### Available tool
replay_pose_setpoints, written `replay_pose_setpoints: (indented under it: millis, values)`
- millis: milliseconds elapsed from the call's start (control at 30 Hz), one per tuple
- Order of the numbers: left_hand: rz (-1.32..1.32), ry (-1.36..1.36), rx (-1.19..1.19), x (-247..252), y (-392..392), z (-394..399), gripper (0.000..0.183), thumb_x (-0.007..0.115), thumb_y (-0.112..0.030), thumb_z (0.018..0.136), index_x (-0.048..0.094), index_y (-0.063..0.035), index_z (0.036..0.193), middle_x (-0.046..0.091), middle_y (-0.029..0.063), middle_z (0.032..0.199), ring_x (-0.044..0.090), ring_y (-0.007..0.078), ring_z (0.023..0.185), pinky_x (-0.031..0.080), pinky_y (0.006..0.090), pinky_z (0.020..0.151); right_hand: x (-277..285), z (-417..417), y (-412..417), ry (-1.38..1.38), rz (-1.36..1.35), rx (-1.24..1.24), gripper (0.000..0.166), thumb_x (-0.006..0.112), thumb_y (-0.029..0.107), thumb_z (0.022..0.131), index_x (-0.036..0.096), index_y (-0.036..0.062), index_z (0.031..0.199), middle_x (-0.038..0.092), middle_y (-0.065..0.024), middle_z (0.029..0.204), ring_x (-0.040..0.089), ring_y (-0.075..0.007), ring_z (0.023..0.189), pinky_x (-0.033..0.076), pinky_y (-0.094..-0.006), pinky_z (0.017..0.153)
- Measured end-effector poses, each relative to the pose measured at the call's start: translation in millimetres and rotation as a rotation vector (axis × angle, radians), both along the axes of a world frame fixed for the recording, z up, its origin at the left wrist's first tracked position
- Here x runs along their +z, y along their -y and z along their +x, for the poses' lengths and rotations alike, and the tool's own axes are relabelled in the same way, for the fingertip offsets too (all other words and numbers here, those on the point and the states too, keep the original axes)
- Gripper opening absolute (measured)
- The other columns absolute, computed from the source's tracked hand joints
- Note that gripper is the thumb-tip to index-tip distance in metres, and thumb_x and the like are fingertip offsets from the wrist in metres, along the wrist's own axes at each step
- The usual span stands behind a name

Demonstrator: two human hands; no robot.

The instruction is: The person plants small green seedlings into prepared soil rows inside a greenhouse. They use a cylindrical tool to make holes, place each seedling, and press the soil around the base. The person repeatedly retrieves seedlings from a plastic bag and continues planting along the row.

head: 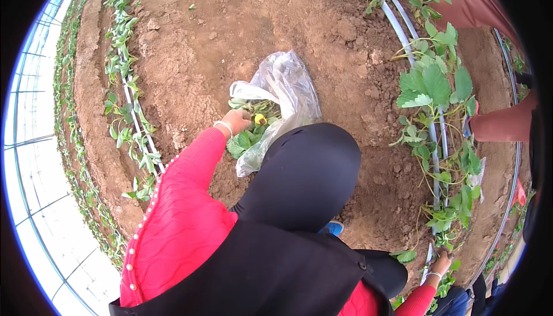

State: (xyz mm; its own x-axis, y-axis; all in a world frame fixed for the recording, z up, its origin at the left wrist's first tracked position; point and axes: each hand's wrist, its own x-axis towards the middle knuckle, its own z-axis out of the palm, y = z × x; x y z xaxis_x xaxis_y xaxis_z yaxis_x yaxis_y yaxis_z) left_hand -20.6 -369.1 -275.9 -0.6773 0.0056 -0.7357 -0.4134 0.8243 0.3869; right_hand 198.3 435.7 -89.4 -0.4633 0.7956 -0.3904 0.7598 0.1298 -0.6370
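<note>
A clear plastic bag (298,87) lies on the soil in front of my knee, its mouth turned to the left. Strawberry leaves (244,142), green and wilted, and a yellow piece (260,119) that may be a leaf or flower show at the opening. My left hand (239,121) is at that mouth, touching or just above the leaves; its fingertips are hidden. Far to the lower right, my right hand (442,263) reaches among the strawberry plants (432,87) beside a pale irrigation pipe (434,156). Leaves and shadow hide what its fingers touch.
Brown soil (185,52) forms the path between plant rows. Another row (123,48) with pipes runs along the left, near a bright greenhouse wall (39,177). People's legs in reddish trousers (501,123) stand beyond the right row. A blue shoe (332,228) shows below my knee.
</note>
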Motion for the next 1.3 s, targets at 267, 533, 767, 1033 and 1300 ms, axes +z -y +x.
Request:
replay_pose_setpoints:
  millis: [267,533,767,1033,1300]
  values:
    - [-0.251,-0.274,-0.099,-47.5,-38.1,-25.5,0.028,0.053,-0.014,0.083,0.064,-0.0081,0.109,0.065,0.0216,0.103,0.062,0.0348,0.099,0.049,0.0424,0.086,2.8,4.3,2.6,-0.029,-0.022,-0.029,0.021,0.041,0.005,0.081,0.058,0.0002,0.093,0.064,-0.0139,0.074,0.039,-0.0116,0.033,0.030,-0.0224,0.029]
    - [-0.301,-0.180,0.088,-97.0,-71.9,-26.6,0.046,0.062,-0.018,0.081,0.054,-0.0018,0.122,0.051,0.0261,0.126,0.051,0.0355,0.118,0.042,0.0400,0.099,2.5,-1.1,8.2,-0.033,0.002,-0.047,0.024,0.043,0.005,0.081,0.059,-0.0004,0.097,0.065,-0.0146,0.076,0.041,-0.0126,0.033,0.031,-0.0235,0.030]
    - [-0.150,-0.131,0.048,-66.0,-52.7,-32.3,0.031,0.066,-0.027,0.077,0.069,-0.0047,0.098,0.064,0.0213,0.105,0.059,0.0334,0.105,0.046,0.0405,0.090,4.3,-5.7,13.2,0.005,0.022,-0.042,0.025,0.041,0.006,0.079,0.059,-0.0007,0.094,0.065,-0.0143,0.075,0.039,-0.0121,0.033,0.030,-0.0234,0.030]
    - [0.063,-0.133,-0.133,31.1,7.9,-53.5,0.033,0.064,-0.026,0.083,0.067,-0.0028,0.107,0.069,0.0151,0.093,0.065,0.0206,0.085,0.048,0.0327,0.081,7.9,-5.5,13.3,0.041,-0.045,0.008,0.023,0.045,0.008,0.081,0.059,0.0021,0.099,0.062,-0.0094,0.072,0.039,-0.0104,0.034,0.030,-0.0231,0.031]
    - [-0.199,0.066,-0.700,187.6,11.1,-83.5,0.025,0.064,-0.025,0.080,0.068,-0.0060,0.096,0.067,0.0160,0.088,0.064,0.0303,0.083,0.049,0.0375,0.075,62.3,11.2,-41.5,0.256,0.108,0.427,0.051,0.056,0.027,0.093,0.042,0.0023,0.136,0.049,-0.0192,0.131,0.048,-0.0258,0.120,0.036,-0.0377,0.102]
